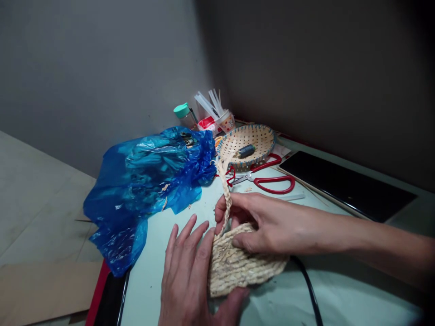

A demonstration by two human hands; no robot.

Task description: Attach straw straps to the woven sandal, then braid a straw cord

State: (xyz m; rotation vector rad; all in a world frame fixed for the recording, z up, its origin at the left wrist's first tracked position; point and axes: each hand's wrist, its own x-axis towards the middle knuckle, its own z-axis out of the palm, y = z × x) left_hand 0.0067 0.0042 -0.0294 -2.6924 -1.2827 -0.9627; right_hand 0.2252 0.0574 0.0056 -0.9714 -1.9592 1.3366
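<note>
The left hand [190, 276] lies open against the woven mat [238, 262] near us on the counter [299, 299] while the right hand [268, 224] pinches its braid [226, 190], which next needs tucking flat.

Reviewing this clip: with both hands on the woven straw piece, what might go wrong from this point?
1. The braided cord runs from the woven straw piece toward the round basket and the red scissors; a pull might snag or drag them.
2. The right hand pinches the cord while the left hand only steadies the edge, so the piece may slip or warp.
3. A black cable lies right beside the piece and could catch.
</note>
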